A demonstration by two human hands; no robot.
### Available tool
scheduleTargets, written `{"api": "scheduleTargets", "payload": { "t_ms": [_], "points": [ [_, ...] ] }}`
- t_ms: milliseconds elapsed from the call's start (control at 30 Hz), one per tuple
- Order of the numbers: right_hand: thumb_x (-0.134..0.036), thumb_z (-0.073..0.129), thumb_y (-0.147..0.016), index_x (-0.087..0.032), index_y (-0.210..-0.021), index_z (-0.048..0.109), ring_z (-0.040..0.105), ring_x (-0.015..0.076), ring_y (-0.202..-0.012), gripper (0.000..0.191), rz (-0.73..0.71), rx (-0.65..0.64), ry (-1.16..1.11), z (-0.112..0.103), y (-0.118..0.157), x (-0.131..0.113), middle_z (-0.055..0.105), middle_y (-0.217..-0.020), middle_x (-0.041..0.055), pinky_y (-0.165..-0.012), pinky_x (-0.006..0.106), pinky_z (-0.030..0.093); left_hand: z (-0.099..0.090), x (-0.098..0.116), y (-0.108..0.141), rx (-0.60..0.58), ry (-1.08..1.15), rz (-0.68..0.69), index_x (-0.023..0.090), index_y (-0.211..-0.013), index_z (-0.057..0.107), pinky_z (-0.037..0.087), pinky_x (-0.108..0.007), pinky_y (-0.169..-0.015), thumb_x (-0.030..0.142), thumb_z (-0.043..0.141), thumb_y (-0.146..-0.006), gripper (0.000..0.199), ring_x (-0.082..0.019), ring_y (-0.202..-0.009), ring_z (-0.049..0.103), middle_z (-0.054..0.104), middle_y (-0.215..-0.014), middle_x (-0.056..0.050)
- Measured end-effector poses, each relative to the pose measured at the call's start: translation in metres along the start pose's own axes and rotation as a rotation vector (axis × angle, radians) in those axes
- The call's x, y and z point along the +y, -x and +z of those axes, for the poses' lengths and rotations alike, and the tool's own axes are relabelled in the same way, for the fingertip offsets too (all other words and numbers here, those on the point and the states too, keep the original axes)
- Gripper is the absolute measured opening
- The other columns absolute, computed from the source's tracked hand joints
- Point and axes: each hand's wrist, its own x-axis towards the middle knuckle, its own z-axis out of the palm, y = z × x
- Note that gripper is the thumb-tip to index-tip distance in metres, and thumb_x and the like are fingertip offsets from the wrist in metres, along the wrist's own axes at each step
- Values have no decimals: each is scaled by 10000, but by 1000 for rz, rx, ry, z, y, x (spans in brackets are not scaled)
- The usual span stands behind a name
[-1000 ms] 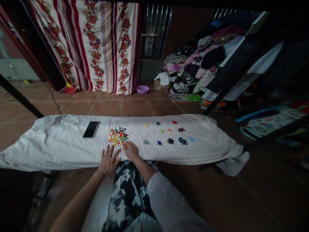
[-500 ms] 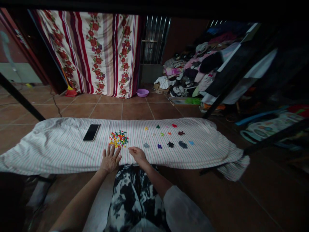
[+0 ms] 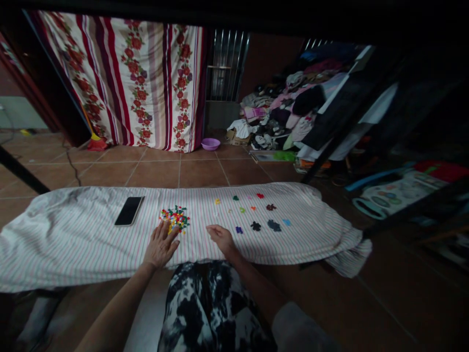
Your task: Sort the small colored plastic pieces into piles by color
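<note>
A mixed pile of small coloured pieces (image 3: 176, 216), too small to name, lies on a striped cloth (image 3: 194, 249). My left hand (image 3: 160, 244) rests at the pile's near edge, fingers spread, fingertips over its lower pieces. To the right of it, my right hand (image 3: 222, 239) hovers low over the cloth with thumb and fingers pinched together; what is between them, if anything, is hidden. Small single-colour groups are spread beyond and right of this hand, among them a purple group (image 3: 239, 230), a black group (image 3: 255, 226), a dark grey group (image 3: 274, 225) and a brown group (image 3: 270, 207).
A phone (image 3: 129, 211) lies on the cloth left of the pile. Across the tiled floor stand a purple basin (image 3: 210, 143), a red broom head (image 3: 97, 143) and a floral curtain (image 3: 139, 88). Heaped clothes (image 3: 282, 107) fill the back right.
My right hand has moved right, away from the pile, and now covers the light grey group. My left hand has shifted forward onto the pile's near edge. The camera view has turned slightly.
</note>
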Motion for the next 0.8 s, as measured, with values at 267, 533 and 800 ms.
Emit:
{"api": "scheduleTargets", "payload": {
  "t_ms": [267,533,800],
  "points": [
    [-423,570,-741,-158,-888,701,632,166,-658,329,3,145,65,-63,-62,-1,681,-712,35,-651,294,502,10,-3,-1,129,102,-6,179,-1411,408,395,-498,-1094,403,388,-933,528,-299,-1453,267,376,-1515,-177],
    [-141,495,-788,-188,-917,720,665,174,-890,264,89,197,703,-96,-98,3,738,-939,57,-820,273,474,4,-5,3,339,24,204,193,-1065,528,405,-602,-1068,133,542,-847,226,-355,-1482,156,479,-1411,-197],
    [-45,478,-775,-177,-945,720,678,158,-919,325,73,147,733,-92,-102,11,748,-948,60,-837,223,484,6,-3,3,364,-91,115,133,-1064,546,489,-548,-992,164,507,-868,202,-369,-1369,393,574,-1254,-225]
  ]
}}
